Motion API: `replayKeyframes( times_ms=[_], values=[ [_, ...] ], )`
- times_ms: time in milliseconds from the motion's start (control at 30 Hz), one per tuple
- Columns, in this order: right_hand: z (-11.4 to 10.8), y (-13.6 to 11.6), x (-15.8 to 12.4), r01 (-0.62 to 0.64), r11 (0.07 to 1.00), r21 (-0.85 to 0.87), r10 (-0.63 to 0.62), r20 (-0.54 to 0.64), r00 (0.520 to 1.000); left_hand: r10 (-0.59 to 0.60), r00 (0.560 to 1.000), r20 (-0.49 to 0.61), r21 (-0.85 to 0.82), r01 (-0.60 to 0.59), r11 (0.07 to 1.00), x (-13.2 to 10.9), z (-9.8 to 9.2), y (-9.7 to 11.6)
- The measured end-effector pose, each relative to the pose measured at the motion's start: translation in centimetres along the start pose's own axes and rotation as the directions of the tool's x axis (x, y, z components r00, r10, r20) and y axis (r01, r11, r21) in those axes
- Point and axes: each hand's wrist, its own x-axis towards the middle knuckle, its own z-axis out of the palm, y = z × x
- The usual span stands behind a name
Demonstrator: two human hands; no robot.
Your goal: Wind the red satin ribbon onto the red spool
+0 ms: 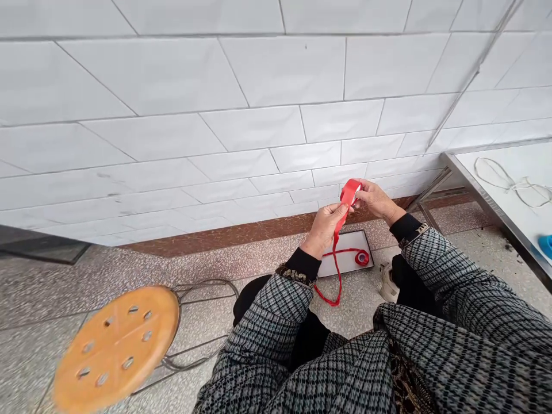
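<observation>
Close together, the hands are both clamped on a red ribbon roll (351, 190): the right hand (374, 197) grips its side while the left hand (324, 225) pinches the band at seven o'clock on it. Below, at six o'clock, a loose red strip (338, 282) dangles near a smaller red roll (361, 257) lying in a white, dark-rimmed tray (334, 267). Farther out, a perforated orange stool (118, 345) stands toward eight o'clock, and a bench (528, 154) bearing pale string (513, 185) toward three.
</observation>
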Motion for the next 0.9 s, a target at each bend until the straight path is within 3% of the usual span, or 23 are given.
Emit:
replayKeyframes(
  times_ms=[100, 367, 733, 900],
  values=[
    [0.1, 0.3, 0.2, -0.061, 0.997, 0.047, 0.061, -0.001, 0.998, -0.007, 0.998, -0.055, 0.002, 0.008, 1.0, 0.0, -0.3, -0.4],
    [-0.2, 0.2, -0.2, -0.167, 0.959, 0.231, 0.181, -0.042, 0.983, -0.042, 0.999, 0.001, -0.046, 0.042, 0.998, -0.3, 0.2, -1.0],
    [1.6, 2.0, -1.0, -0.349, 0.823, 0.448, 0.331, 0.122, 0.936, -0.027, 0.998, -0.059, -0.064, 0.023, 0.998, -0.6, 0.3, -2.4],
    [2.0, 2.0, -1.3, -0.367, 0.812, 0.454, 0.361, 0.103, 0.927, -0.047, 0.998, -0.036, -0.112, 0.043, 0.993, -0.7, 0.0, -2.6]
  ],
)
